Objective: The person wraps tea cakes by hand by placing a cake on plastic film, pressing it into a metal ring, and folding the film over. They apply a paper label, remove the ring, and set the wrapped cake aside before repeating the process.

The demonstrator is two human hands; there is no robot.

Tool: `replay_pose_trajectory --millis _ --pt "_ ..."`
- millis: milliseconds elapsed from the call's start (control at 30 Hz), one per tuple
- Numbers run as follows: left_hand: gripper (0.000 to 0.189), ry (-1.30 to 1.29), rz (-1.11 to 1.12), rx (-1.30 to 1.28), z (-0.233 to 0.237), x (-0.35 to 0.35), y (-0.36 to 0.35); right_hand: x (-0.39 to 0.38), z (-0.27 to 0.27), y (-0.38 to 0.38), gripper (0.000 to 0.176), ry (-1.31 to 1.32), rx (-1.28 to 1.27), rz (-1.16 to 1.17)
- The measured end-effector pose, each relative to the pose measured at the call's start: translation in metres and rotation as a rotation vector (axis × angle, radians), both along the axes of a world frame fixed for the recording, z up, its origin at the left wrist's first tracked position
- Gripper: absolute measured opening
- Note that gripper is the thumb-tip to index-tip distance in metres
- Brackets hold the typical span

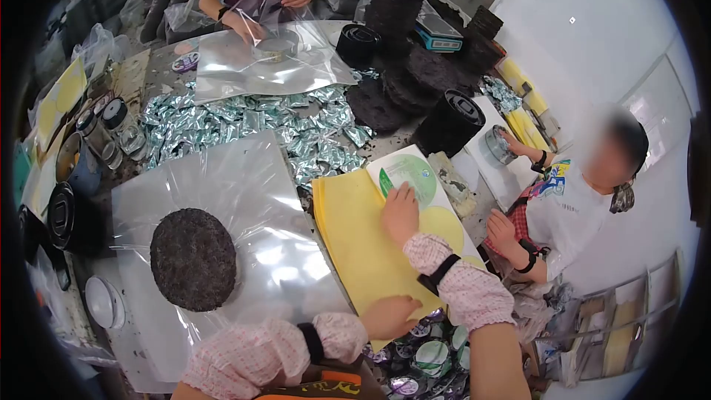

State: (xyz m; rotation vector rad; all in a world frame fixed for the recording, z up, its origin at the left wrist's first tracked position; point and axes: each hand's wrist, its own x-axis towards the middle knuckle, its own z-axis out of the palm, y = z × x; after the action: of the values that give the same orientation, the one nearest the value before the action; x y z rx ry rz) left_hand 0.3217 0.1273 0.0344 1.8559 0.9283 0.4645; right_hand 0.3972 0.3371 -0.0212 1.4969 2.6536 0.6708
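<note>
My right hand (401, 215) rests with its fingers laid out on white paper with a round green print (416, 178), beside a stack of yellow paper (363, 230). My left hand (390, 316) lies near the lower edge of that yellow stack, fingers stretched toward the right; nothing shows in its grasp. Left of both hands, a dark round pressed cake (193, 259) sits on clear plastic sheets (278, 233). Both my forearms wear pink-checked sleeve covers with black bands.
Small green foil packets (252, 122) are heaped beyond the sheets. Dark pressed cakes (400, 92), a black cylinder (448, 122) and a blue scale (438, 33) stand behind. One co-worker handles a clear bag (274, 26); another, at right, touches a round container (498, 146). Round lids (432, 358) lie below.
</note>
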Motion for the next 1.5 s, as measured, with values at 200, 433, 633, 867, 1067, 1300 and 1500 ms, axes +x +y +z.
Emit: replay_pose_trajectory --millis 200,433,633,867,1067,1300,1500 --pt "0.04 -0.103 -0.009 -0.018 0.026 -0.056 -0.061 -0.014 -0.01 0.044 0.016 -0.048 -0.058 -0.033" --pt "0.038 -0.255 0.216 -0.097 0.059 -0.128 -0.096 0.032 0.017 0.054 0.026 0.852 -0.116 -0.103" --pt "0.04 -0.322 0.235 -0.055 0.078 -0.151 -0.104 0.016 0.006 0.021 0.03 0.562 0.077 0.004" --pt "0.036 -0.424 0.523 -0.133 0.085 -0.221 -0.142 0.189 0.08 0.064 0.031 1.916 -0.435 -0.037" --pt "0.036 -0.428 0.676 -0.147 0.09 -0.254 -0.14 0.259 0.139 0.056 0.032 0.856 0.251 -0.535" --pt "0.032 -0.391 0.868 -0.161 0.074 -0.292 -0.172 0.199 0.203 0.02 0.044 0.526 0.651 -0.492" --pt "0.028 -0.366 1.136 -0.142 0.05 -0.336 -0.205 0.291 0.177 0.075 0.053 0.234 0.719 -0.475"
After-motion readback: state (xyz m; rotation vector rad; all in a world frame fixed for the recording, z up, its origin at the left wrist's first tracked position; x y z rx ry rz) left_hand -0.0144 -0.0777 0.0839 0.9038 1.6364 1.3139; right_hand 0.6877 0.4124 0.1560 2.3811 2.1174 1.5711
